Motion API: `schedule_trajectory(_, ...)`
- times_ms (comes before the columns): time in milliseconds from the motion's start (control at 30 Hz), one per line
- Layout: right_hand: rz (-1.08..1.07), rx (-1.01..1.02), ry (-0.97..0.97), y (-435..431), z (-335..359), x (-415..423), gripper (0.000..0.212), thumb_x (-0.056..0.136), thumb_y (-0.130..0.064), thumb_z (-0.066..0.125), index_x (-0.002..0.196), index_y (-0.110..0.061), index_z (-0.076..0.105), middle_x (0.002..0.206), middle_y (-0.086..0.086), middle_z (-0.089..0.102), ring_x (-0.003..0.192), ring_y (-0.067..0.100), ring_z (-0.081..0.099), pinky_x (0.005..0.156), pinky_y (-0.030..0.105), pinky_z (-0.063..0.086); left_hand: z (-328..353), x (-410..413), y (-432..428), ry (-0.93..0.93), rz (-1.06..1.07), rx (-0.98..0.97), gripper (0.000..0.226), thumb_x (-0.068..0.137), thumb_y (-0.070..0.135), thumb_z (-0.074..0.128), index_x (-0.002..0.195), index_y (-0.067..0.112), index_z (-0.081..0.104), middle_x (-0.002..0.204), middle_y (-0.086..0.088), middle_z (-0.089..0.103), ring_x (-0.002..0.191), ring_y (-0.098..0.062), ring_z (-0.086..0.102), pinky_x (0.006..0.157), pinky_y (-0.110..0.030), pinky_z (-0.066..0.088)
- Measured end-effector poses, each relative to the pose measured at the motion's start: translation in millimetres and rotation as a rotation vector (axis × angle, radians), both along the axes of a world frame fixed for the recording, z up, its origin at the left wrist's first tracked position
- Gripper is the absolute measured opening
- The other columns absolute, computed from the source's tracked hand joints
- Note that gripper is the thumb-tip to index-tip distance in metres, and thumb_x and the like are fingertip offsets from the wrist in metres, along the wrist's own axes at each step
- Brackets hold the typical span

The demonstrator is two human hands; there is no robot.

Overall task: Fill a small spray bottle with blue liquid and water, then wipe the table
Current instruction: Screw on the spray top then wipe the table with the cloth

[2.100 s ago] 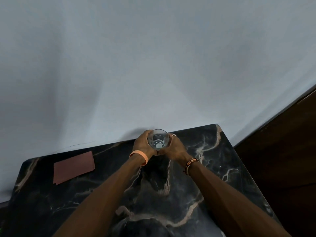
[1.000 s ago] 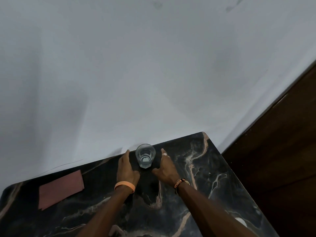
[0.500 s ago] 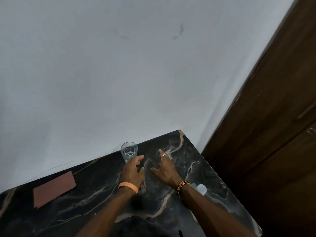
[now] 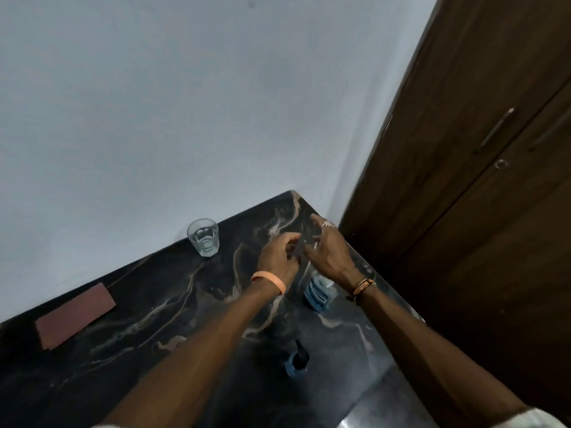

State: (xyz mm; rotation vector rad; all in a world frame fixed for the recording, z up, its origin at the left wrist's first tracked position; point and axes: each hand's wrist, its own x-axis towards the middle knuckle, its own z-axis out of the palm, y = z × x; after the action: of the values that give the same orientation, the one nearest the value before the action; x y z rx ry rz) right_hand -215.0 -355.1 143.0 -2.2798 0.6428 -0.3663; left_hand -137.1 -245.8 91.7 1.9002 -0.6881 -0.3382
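A clear glass [image 4: 203, 237] with some water stands by the wall at the back of the dark marble table [image 4: 173, 307]. To its right, my left hand [image 4: 279, 256] and my right hand [image 4: 328, 248] hover close together above the table, fingers apart, holding nothing. Just below my right wrist stands a bottle of blue liquid [image 4: 318, 292] with a white cap, partly hidden by the hand. Nearer to me sits a small blue spray bottle [image 4: 297, 361] with a dark top. A reddish-brown cloth [image 4: 75, 314] lies flat at the table's left.
A white wall runs behind the table. A dark wooden cabinet [image 4: 482, 180] with metal handles stands right of the table's edge. The table's far right corner lies just past my hands.
Both hands let go of the glass, which stays by the wall, and moved right toward the blue liquid bottle. The view swung right, bringing the cabinet and both bottles into sight.
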Motion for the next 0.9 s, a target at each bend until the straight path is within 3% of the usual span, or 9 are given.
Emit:
schedule_trajectory(67, -0.079, -0.010, 0.017, -13, 0, -14, 0.061, 0.084, -0.009, 0.061, 0.143, -0.012, 0.046, 0.135, 0.010, 0.058, 0.113, 0.022, 0.062, 0.091, 0.039, 0.056, -5, -10, -7, -0.001, -0.045, 0.051, 0.039, 0.081, 0.009, 0.070, 0.118, 0.018, 0.064, 0.113, 0.001, 0.068, 0.099, -0.010, 0.065, 0.087, -0.033, 0.057)
schedule_trajectory(200, -0.222, -0.008, 0.023, -37, -2, -42, 0.060, 0.083, -0.006, 0.061, 0.141, -0.015, 0.050, 0.129, 0.006, 0.062, 0.098, 0.015, 0.066, 0.090, 0.038, 0.056, -13, -26, -12, 0.027, -0.126, 0.136, 0.055, 0.073, 0.010, 0.074, 0.124, 0.023, 0.060, 0.121, 0.001, 0.062, 0.105, -0.010, 0.062, 0.090, -0.034, 0.056)
schedule_trajectory(400, -0.238, 0.057, 0.124, -49, -17, -78, 0.057, 0.080, -0.009, 0.061, 0.137, -0.017, 0.054, 0.122, -0.001, 0.064, 0.102, 0.015, 0.066, 0.088, 0.041, 0.057, -19, -42, -16, 0.010, -0.238, 0.252, 0.073, 0.063, 0.014, 0.082, 0.130, 0.021, 0.055, 0.128, 0.001, 0.053, 0.112, -0.017, 0.057, 0.098, -0.035, 0.051)
schedule_trajectory(500, -0.153, 0.125, 0.199, -41, -32, -87, 0.065, 0.079, -0.013, 0.068, 0.142, -0.017, 0.050, 0.136, 0.004, 0.058, 0.110, 0.015, 0.062, 0.089, 0.035, 0.057, -22, -47, -17, -0.060, -0.250, 0.279, 0.067, 0.063, 0.019, 0.085, 0.124, 0.021, 0.058, 0.123, 0.000, 0.056, 0.109, -0.018, 0.056, 0.097, -0.031, 0.046)
schedule_trajectory(600, -0.084, 0.170, 0.267, -30, -51, -89, 0.074, 0.080, -0.018, 0.076, 0.146, -0.014, 0.043, 0.142, 0.008, 0.053, 0.119, 0.021, 0.058, 0.094, 0.038, 0.055, -23, -51, -18, -0.112, -0.232, 0.257, 0.056, 0.067, 0.020, 0.084, 0.118, 0.020, 0.061, 0.117, -0.001, 0.059, 0.104, -0.017, 0.057, 0.093, -0.029, 0.045)
schedule_trajectory(733, -0.025, 0.198, 0.261, -18, -71, -85, 0.069, 0.076, -0.018, 0.082, 0.139, -0.015, 0.052, 0.129, 0.008, 0.063, 0.111, 0.023, 0.062, 0.091, 0.039, 0.056, -22, -50, -18, -0.107, -0.232, 0.227, 0.055, 0.068, 0.019, 0.081, 0.119, 0.021, 0.061, 0.117, -0.001, 0.060, 0.102, -0.015, 0.057, 0.094, -0.032, 0.048)
schedule_trajectory(833, -0.002, 0.140, 0.185, -11, -80, -83, 0.053, 0.080, -0.021, 0.079, 0.129, -0.014, 0.060, 0.116, 0.005, 0.069, 0.097, 0.016, 0.064, 0.081, 0.028, 0.053, -24, -49, -17, -0.095, -0.227, 0.181, 0.048, 0.070, 0.026, 0.081, 0.115, 0.023, 0.063, 0.113, 0.001, 0.061, 0.101, -0.013, 0.057, 0.091, -0.028, 0.049)
schedule_trajectory(900, -0.016, 0.125, 0.135, -7, -82, -84, 0.041, 0.086, -0.025, 0.074, 0.124, -0.014, 0.063, 0.109, 0.003, 0.070, 0.089, 0.014, 0.064, 0.078, 0.030, 0.055, -27, -49, -18, -0.075, -0.198, 0.146, 0.043, 0.071, 0.030, 0.083, 0.110, 0.023, 0.066, 0.110, 0.002, 0.063, 0.098, -0.012, 0.058, 0.088, -0.026, 0.049)
